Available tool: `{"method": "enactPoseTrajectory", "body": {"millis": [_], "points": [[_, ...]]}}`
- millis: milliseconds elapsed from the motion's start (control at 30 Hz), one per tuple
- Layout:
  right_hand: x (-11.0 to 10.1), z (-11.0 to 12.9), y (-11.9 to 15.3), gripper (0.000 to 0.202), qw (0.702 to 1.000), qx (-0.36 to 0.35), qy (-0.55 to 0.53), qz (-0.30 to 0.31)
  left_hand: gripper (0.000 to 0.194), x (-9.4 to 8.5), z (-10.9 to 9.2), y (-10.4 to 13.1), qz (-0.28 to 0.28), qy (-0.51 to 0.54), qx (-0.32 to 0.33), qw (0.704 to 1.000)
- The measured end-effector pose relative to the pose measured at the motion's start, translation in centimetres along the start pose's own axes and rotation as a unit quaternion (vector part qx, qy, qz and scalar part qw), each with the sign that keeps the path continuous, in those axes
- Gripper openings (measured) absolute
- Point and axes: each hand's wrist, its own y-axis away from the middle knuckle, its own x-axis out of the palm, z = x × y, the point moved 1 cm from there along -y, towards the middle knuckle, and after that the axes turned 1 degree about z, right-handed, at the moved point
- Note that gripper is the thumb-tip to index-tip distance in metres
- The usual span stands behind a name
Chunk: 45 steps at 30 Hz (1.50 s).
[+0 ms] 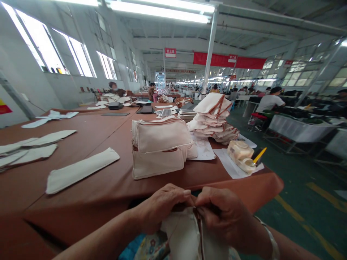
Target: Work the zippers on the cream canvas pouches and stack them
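Both of my hands pinch the upper end of a cream fabric piece (183, 234) with a dark brown seam down its length, held in front of my lap. My left hand (162, 202) has its thumb and fingers closed on the brown edge. Right beside it, my right hand (223, 213) grips the same edge, fingertips nearly touching the left thumb. A stack of cream fabric pieces (162, 135) with brown edging stands on the table just beyond. To its left lies a single long cream piece (81, 169). The lower end of the held piece runs out of view.
A brown-covered table (114, 184) spans the front. Cream strips (29, 148) lie at left. Behind the stack rises another uneven pile (213, 115). A stained plastic container (241, 155) with a yellow-handled tool (259, 156) sits on paper near the right corner. A seated person (271, 101) is at right.
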Motion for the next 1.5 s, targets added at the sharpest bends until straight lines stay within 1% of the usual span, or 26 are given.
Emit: {"method": "enactPoseTrajectory", "body": {"millis": [33, 100, 233, 333, 400, 433, 467, 500, 533, 567, 600, 667, 700, 767, 867, 933, 1033, 1067, 1100, 1133, 1200, 1300, 1367, 1400, 1433, 1500], "points": [[-0.2, 0.2, 0.0, 0.019, 0.999, -0.034, 0.003, -0.003, 0.048, 0.2, 0.1, 0.0, 0.002, 0.024, -0.012, 1.000], [-0.5, 0.5, 0.1, 0.019, 0.996, -0.086, 0.022, -0.003, 0.052, 0.4, 0.3, -0.1, 0.023, 0.079, -0.039, 0.996], [-1.1, 0.4, 0.6, 0.017, 0.981, -0.161, 0.101, 0.033, 0.045, 0.5, 0.9, -0.1, 0.068, 0.143, -0.060, 0.986], [-1.4, 0.2, 1.3, 0.019, 0.960, -0.208, 0.172, 0.079, 0.040, 0.1, 1.4, -0.1, 0.067, 0.123, -0.070, 0.988], [-1.5, 0.2, 1.7, 0.020, 0.954, -0.212, 0.192, 0.095, 0.038, 0.0, 1.5, 0.0, 0.071, 0.086, -0.071, 0.991], [-1.6, 0.3, 1.9, 0.018, 0.960, -0.195, 0.178, 0.090, 0.038, 0.0, 1.3, 0.0, 0.077, 0.064, -0.062, 0.993], [-1.8, 0.3, 2.0, 0.014, 0.973, -0.161, 0.143, 0.084, 0.038, 0.1, 1.1, 0.0, 0.083, 0.044, -0.046, 0.994], [-1.9, 0.3, 2.1, 0.012, 0.986, -0.108, 0.093, 0.083, 0.038, 0.1, 0.9, 0.1, 0.091, 0.024, -0.027, 0.995], [-2.1, 0.2, 2.1, 0.014, 0.995, -0.044, 0.033, 0.083, 0.037, 0.3, 0.7, 0.1, 0.099, 0.005, -0.008, 0.995], [-2.2, 0.1, 2.0, 0.019, 0.995, 0.022, -0.026, 0.089, 0.037, 0.4, 0.4, 0.1, 0.104, -0.013, 0.009, 0.994], [-2.3, -0.1, 1.8, 0.025, 0.989, 0.080, -0.078, 0.101, 0.037, 0.4, 0.2, 0.1, 0.106, -0.034, 0.024, 0.993], [-2.5, -0.3, 1.3, 0.036, 0.966, 0.155, -0.161, 0.130, 0.038, 0.5, -0.1, 0.0, 0.111, -0.075, 0.044, 0.990], [-2.6, -0.4, 1.0, 0.039, 0.957, 0.170, -0.190, 0.143, 0.038, 0.4, -0.2, 0.0, 0.111, -0.092, 0.050, 0.988], [-2.7, -0.4, 0.4, 0.040, 0.941, 0.177, -0.226, 0.177, 0.039, 0.3, -0.5, 0.1, 0.109, -0.115, 0.060, 0.986], [-2.4, -0.4, 0.3, 0.038, 0.923, 0.171, -0.283, 0.199, 0.037, 0.3, -0.3, 0.2, 0.104, -0.093, 0.064, 0.988], [-1.5, -0.5, 0.6, 0.034, 0.892, 0.173, -0.375, 0.185, 0.033, 0.7, 0.3, 0.1, 0.099, -0.027, 0.064, 0.993], [0.0, -1.1, 1.5, 0.030, 0.817, 0.176, -0.533, 0.130, 0.031, 1.7, 2.2, -0.4, 0.082, 0.125, 0.080, 0.985], [0.4, -1.2, 1.8, 0.029, 0.799, 0.174, -0.564, 0.114, 0.031, 2.0, 2.8, -0.6, 0.074, 0.167, 0.087, 0.979], [0.6, -1.4, 2.0, 0.028, 0.792, 0.171, -0.577, 0.103, 0.031, 2.2, 3.3, -0.8, 0.067, 0.195, 0.089, 0.974], [0.7, -1.5, 2.2, 0.027, 0.795, 0.168, -0.575, 0.097, 0.032, 2.4, 3.6, -1.0, 0.065, 0.207, 0.085, 0.973], [0.4, -1.4, 2.4, 0.027, 0.817, 0.165, -0.543, 0.097, 0.036, 2.5, 3.6, -1.1, 0.069, 0.179, 0.073, 0.979], [-0.6, -0.8, 2.3, 0.031, 0.855, 0.149, -0.485, 0.109, 0.053, 2.2, 2.1, -0.6, 0.076, 0.086, 0.069, 0.991], [-1.2, -0.3, 2.3, 0.033, 0.872, 0.133, -0.457, 0.119, 0.065, 2.0, 1.0, -0.1, 0.064, 0.053, 0.057, 0.995], [-1.4, -0.1, 2.3, 0.033, 0.878, 0.126, -0.444, 0.123, 0.068, 2.0, 0.5, 0.2, 0.058, 0.047, 0.047, 0.996], [-1.6, 0.1, 2.4, 0.033, 0.885, 0.122, -0.431, 0.126, 0.067, 2.0, 0.1, 0.5, 0.056, 0.044, 0.038, 0.997], [-1.8, 0.4, 2.8, 0.032, 0.896, 0.124, -0.406, 0.129, 0.056, 2.3, -0.5, 1.0, 0.069, 0.038, 0.024, 0.997]]}}
